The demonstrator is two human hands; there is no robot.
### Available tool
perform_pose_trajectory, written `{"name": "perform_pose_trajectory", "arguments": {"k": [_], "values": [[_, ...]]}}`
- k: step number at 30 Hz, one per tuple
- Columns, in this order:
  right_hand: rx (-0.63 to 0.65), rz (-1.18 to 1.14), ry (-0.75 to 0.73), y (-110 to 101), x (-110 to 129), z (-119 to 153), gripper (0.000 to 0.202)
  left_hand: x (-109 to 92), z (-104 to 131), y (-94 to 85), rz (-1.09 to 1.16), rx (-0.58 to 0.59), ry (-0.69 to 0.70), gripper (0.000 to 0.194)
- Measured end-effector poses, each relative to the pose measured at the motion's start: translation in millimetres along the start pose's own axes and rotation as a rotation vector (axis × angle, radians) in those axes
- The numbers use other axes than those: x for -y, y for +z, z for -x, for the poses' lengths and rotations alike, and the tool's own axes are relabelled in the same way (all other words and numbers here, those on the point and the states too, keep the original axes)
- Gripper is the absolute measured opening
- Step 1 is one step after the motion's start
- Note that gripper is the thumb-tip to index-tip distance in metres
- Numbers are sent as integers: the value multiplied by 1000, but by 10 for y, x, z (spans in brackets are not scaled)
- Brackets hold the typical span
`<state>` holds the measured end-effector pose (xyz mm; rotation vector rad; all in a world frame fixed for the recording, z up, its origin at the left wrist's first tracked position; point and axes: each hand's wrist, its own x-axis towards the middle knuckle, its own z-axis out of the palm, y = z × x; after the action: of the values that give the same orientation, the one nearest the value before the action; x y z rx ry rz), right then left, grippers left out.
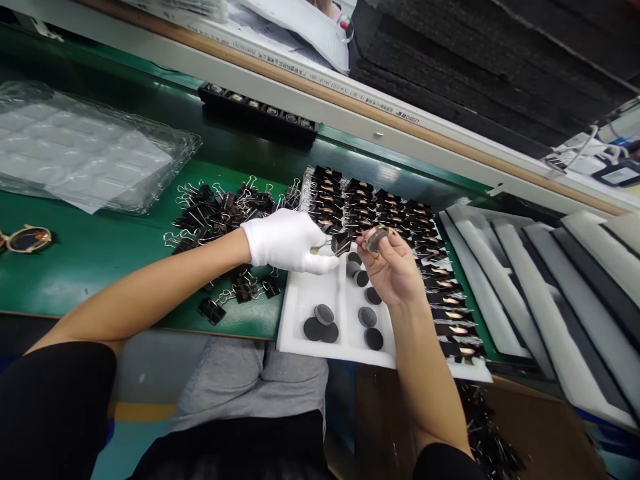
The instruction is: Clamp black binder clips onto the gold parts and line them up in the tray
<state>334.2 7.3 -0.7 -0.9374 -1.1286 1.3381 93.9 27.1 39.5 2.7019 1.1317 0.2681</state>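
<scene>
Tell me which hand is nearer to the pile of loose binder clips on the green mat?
Left. The gloved left hand hangs right at the pile, over its right edge. The bare right hand is farther right, above the white tray.

One head-worn view looks steeply down, tilted, close over the green bench (100, 253) and lap.

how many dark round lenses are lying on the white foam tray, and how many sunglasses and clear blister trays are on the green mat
dark round lenses on the white foam tray: 8, counting a stack of three and five singles, as far as I can tell
gold-framed sunglasses: 1
clear plastic blister tray: 1
total: 10
</scene>
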Motion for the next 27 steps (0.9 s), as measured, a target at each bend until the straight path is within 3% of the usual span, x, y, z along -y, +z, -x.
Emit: {"name": "perform_pose_trajectory", "arguments": {"k": [3,6,13,22,25,27], "values": [[-9,73,-58,-45,17,-27,29,37,-3,-12,203,49,78,51],[98,175,-111,-102,36,-23,23,25,-4,25,332,87,146,51],[290,422,-180,-182,103,10,17,-21,-16,132,345,140,183,50],[308,467,-162,-207,141,24,15,-67,-12,142,280,96,180,54],[256,442,-149,-208,126,24,16,-74,6,61,251,130,113,56],[188,298,-96,-183,106,15,21,-26,19,-50,229,147,65,59]]}}
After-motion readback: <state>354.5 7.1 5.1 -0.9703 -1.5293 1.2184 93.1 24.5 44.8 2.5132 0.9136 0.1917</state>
